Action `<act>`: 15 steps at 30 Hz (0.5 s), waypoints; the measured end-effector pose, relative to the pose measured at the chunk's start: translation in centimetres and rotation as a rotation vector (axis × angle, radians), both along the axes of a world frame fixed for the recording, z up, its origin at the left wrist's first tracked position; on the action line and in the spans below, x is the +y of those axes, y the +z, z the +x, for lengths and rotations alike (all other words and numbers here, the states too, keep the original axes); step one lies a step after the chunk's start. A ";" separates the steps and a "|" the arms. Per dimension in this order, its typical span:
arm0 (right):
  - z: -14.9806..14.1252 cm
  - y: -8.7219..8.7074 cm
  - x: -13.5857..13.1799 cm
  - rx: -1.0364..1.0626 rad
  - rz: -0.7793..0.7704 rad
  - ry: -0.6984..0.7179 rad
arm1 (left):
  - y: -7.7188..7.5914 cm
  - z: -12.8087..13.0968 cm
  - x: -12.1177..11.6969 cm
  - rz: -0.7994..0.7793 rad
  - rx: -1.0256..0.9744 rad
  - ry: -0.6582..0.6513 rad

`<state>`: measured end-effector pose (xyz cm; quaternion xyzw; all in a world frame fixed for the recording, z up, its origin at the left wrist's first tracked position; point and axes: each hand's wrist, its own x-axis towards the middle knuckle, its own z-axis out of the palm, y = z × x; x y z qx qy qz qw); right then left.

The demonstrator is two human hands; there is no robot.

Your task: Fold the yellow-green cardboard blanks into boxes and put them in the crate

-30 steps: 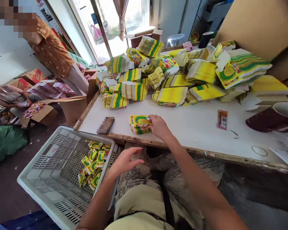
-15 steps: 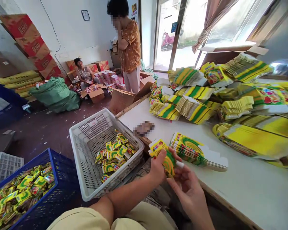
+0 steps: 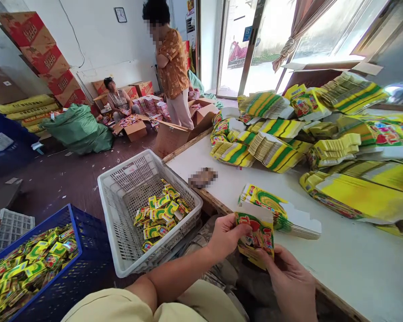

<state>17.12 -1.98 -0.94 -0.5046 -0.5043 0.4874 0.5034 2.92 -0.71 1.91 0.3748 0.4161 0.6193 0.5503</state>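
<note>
Between my hands is a small yellow, green and red printed carton (image 3: 260, 235), its white flap standing up along the top. My left hand (image 3: 226, 235) pinches its left side, thumb across the printed front. My right hand (image 3: 289, 273) grips the lower right corner between thumb and fingers. Just beyond, on the white table (image 3: 349, 255), lies a fanned stack of flat cartons (image 3: 272, 205) of the same print. To the left, a white plastic crate (image 3: 121, 223) holds many small yellow-green packets (image 3: 163, 208).
Bundles of flat cartons (image 3: 272, 147) cover the far side of the table. A blue crate (image 3: 90, 241) full of packets stands at lower left. One person (image 3: 173, 67) stands beyond the table; another person (image 3: 119, 100) sits among boxes. A green sack (image 3: 79, 129) rests on the floor.
The carton has turned from its green swirl side to its red-lettered side, and its white flap now stands up. Both hands have shifted slightly right.
</note>
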 end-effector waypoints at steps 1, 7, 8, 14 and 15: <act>0.3 -0.1 0.0 -0.023 0.018 -0.030 | 0.0 -0.2 0.0 -0.008 0.016 -0.020; 4.4 0.4 0.5 -0.470 0.431 -0.099 | 3.0 -2.9 -0.2 0.149 0.334 0.040; 4.9 0.6 0.7 -0.562 0.554 -0.057 | 3.7 -3.4 -0.2 0.194 0.431 0.021; 3.5 2.3 -0.3 -0.725 0.927 0.108 | 4.3 -3.4 -0.5 0.220 1.029 -0.550; 3.2 2.3 -0.6 -0.705 0.884 0.045 | 3.9 -3.1 -0.6 0.158 1.083 -0.613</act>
